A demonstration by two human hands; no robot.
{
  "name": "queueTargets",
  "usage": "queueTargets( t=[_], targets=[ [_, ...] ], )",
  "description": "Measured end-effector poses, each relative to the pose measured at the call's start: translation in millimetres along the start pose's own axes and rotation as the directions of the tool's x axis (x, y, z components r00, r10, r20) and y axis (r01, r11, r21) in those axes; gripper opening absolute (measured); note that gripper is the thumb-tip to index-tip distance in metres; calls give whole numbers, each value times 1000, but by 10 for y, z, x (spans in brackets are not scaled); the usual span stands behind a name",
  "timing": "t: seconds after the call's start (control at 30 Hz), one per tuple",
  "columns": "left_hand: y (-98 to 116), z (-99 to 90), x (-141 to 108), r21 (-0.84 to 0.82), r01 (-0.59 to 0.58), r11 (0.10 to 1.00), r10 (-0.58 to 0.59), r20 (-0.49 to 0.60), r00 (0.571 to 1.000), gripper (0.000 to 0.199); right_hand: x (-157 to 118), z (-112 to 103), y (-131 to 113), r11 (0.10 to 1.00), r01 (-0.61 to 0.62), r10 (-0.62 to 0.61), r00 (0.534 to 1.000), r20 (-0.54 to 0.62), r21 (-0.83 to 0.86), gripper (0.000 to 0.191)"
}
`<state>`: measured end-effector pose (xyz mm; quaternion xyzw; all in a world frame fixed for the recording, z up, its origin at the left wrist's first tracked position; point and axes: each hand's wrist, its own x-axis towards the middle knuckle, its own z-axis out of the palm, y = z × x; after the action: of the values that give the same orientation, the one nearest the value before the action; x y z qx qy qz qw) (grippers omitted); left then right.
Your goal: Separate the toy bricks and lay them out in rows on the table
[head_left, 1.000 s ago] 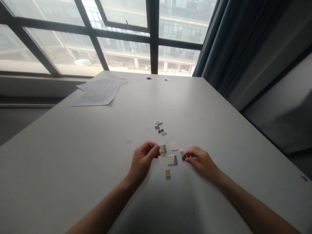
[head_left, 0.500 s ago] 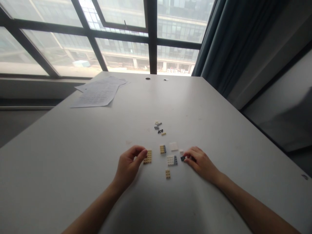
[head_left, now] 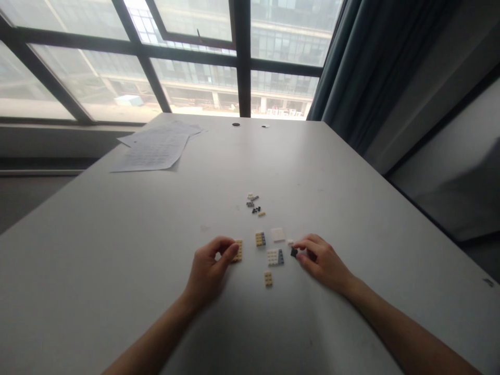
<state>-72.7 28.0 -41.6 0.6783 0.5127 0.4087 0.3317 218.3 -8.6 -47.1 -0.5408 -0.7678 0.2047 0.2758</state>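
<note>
Left hand (head_left: 209,264): thumb and fingers gripping the left side of a tan, studded rectangular plastic plate (head_left: 239,251), at counter (head_left: 156,291) level. Right hand (head_left: 323,261): thumb and finger pinching a small dark square plastic piece (head_left: 294,252), right of the white-and-blue-grey studded plastic block (head_left: 275,257), apart from it.

Progress, judged from layout: partly sorted or assembled. That block and the tan-and-grey studded plastic block (head_left: 260,239) look two-coloured; joined or just side by side, can't tell. Both held pieces unattached. Left over, loose: small tan studded plastic brick (head_left: 267,279), smooth white square tile (head_left: 277,235), tiny white piece (head_left: 290,242), farther cluster of small mixed-colour pieces (head_left: 255,210).
</note>
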Motion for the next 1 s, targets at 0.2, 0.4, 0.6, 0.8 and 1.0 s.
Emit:
queueTargets(
  t=[0.2, 0.4, 0.6, 0.8, 1.0],
  targets=[
    [-11, 8, -5, 2, 12, 1000, -12, -4, 1000, 25, 13, 34, 9, 998, -6, 6, 1000, -3, -55, 12],
    [-35, 2, 13, 16, 22, 1000, -21, -28, 999, 25, -7, 31, 23, 999, 10, -11, 1000, -13, -33, 15],
    [2, -16, 146, 37, 2, 999, -1, -44, 999, 25, -12, 36, 2, 1000, -17, 19, 996, -88, 21, 14],
    [-115, 35, 630, 227, -59, 972, 56, 20, 998, 23, -6, 51, -17, 998, 4, 5, 987, -162, 59, 12],
    [-200, 233, 1135, 458, -138, 878, 99, 106, 989, 28, -18, 70, 13, 997, 41, -24, 973, -229, 66, 11]
  ],
)
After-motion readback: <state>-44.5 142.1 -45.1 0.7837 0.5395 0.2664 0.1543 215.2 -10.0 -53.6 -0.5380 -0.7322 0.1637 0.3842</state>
